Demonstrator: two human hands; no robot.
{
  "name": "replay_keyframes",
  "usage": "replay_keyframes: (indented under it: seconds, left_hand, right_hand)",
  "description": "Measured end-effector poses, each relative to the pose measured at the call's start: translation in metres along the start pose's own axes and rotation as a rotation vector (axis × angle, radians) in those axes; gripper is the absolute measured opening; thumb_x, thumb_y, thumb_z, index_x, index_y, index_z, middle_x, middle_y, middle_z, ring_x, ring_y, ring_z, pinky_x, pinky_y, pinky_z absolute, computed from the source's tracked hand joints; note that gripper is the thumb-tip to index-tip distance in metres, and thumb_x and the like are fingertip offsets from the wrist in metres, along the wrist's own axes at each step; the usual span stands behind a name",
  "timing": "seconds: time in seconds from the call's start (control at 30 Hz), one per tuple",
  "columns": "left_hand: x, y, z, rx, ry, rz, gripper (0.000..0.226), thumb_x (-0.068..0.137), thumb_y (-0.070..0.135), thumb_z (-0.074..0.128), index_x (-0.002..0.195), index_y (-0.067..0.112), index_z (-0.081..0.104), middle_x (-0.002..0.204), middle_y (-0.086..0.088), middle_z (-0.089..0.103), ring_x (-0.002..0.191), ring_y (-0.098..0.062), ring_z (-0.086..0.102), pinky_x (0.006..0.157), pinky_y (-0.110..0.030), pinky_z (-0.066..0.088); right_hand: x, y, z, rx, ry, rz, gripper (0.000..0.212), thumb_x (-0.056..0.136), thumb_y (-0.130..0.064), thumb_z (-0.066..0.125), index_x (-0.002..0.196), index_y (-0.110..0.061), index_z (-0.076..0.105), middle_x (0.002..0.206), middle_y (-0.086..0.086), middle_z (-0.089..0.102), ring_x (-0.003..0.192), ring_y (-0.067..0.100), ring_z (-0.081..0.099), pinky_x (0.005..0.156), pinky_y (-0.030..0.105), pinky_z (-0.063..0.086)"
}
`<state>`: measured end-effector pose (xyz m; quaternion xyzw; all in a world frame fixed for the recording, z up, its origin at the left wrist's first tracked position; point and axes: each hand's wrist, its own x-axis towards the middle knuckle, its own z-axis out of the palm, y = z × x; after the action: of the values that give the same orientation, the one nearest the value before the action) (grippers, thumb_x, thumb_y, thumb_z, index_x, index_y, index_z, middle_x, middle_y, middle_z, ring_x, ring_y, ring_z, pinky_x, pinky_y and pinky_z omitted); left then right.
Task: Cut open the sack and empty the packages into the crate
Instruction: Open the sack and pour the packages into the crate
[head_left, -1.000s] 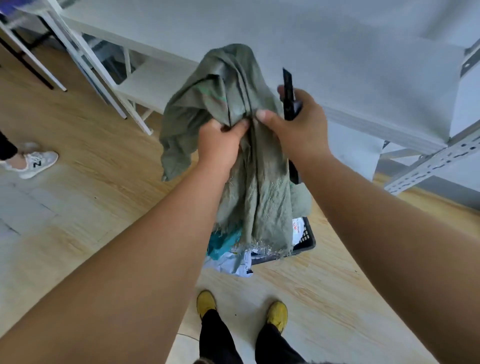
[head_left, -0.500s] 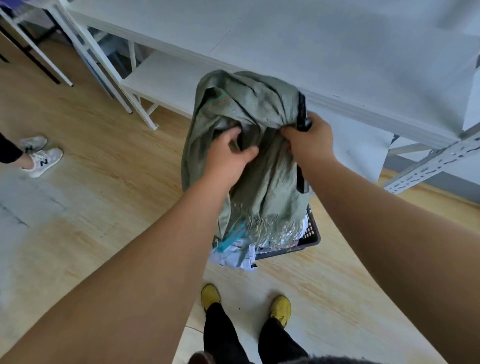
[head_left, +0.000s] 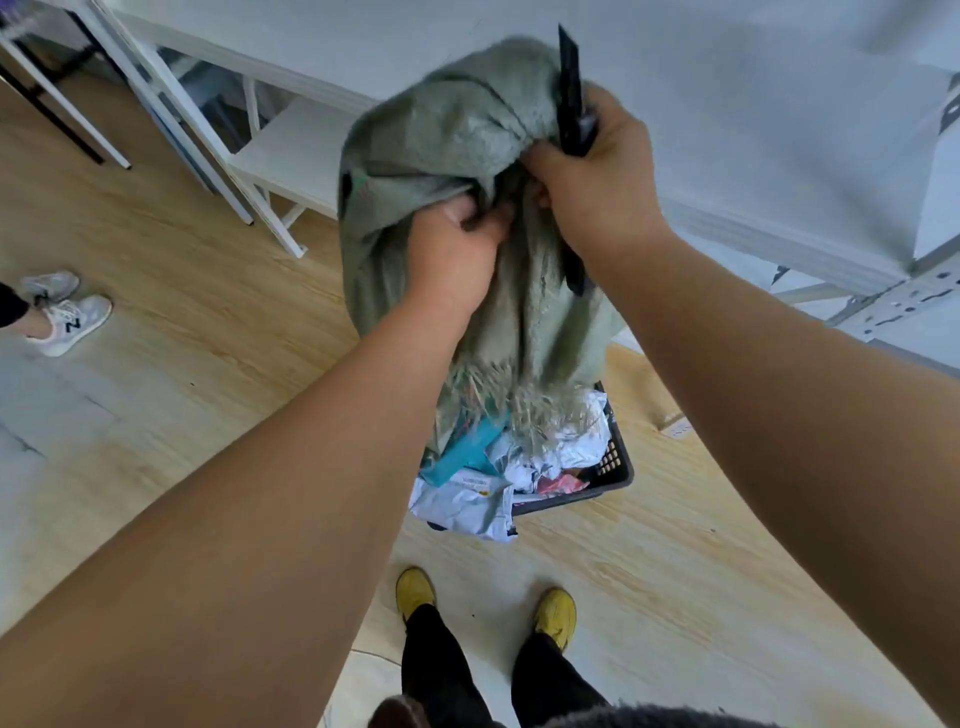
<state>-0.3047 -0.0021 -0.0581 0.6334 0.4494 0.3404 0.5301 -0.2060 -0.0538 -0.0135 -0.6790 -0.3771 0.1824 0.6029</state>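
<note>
Both hands' grip on bunched, apparently empty sack (head_left: 441, 140)

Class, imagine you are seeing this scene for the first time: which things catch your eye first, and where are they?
The crumpled green sack dominates the centre, gripped by the left hand and right hand, its frayed cut end hanging down. The right hand also holds a black utility knife pointing up. Below, a dark crate on the wooden floor brims with packages.
</note>
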Motion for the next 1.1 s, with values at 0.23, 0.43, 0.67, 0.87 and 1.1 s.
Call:
replay_keyframes:
  seconds: [0.23, 0.43, 0.67, 0.87, 1.1]
  left_hand:
    - [0.0, 0.002, -0.001, -0.066, 0.068, 0.002, 0.008, 0.081, 0.024, 0.067, 0.077, 0.017, 0.068, 0.077, 0.0, 0.068, 0.072, -0.014, 0.059, 0.075, -0.034, 0.049]
    - [-0.001, -0.003, -0.004, -0.16, 0.105, -0.028, 0.009, 0.077, 0.023, 0.068, 0.069, 0.019, 0.068, 0.066, 0.009, 0.066, 0.066, -0.008, 0.054, 0.07, -0.034, 0.047]
    - [-0.005, 0.007, -0.006, -0.286, 0.17, 0.015, 0.002, 0.08, 0.02, 0.07, 0.079, 0.022, 0.071, 0.089, -0.002, 0.073, 0.089, -0.018, 0.065, 0.096, -0.042, 0.051]
    - [-0.012, 0.004, -0.007, -0.181, 0.151, -0.056, 0.003, 0.082, 0.02, 0.069, 0.084, 0.021, 0.07, 0.09, -0.003, 0.072, 0.088, -0.021, 0.066, 0.094, -0.042, 0.052]
    - [-0.048, -0.024, -0.007, 0.078, 0.092, -0.063, 0.064, 0.082, 0.036, 0.072, 0.138, 0.017, 0.047, 0.131, 0.002, 0.05, 0.112, -0.009, 0.055, 0.095, -0.021, 0.046]
  right_hand:
    - [0.006, -0.002, 0.001, -0.01, -0.025, -0.003, 0.025, 0.072, -0.012, 0.064, 0.079, -0.034, 0.057, 0.063, -0.015, 0.058, 0.069, 0.019, 0.062, 0.074, 0.051, 0.056]
    - [0.002, 0.004, 0.003, -0.007, -0.042, 0.047, 0.017, 0.072, -0.013, 0.066, 0.076, -0.029, 0.059, 0.064, -0.007, 0.061, 0.067, 0.022, 0.063, 0.072, 0.053, 0.055]
    - [0.006, -0.01, 0.007, -0.005, -0.016, 0.045, 0.013, 0.073, -0.018, 0.066, 0.072, -0.025, 0.055, 0.065, -0.001, 0.059, 0.068, 0.03, 0.063, 0.072, 0.054, 0.055]
    - [0.009, -0.003, 0.009, -0.106, -0.104, 0.106, 0.013, 0.071, -0.022, 0.064, 0.079, -0.015, 0.058, 0.071, 0.007, 0.062, 0.075, 0.035, 0.065, 0.075, 0.052, 0.055]
    - [0.01, 0.003, 0.004, -0.054, -0.023, 0.227, 0.016, 0.067, -0.022, 0.068, 0.063, -0.024, 0.053, 0.059, -0.001, 0.059, 0.065, 0.029, 0.06, 0.074, 0.056, 0.055]
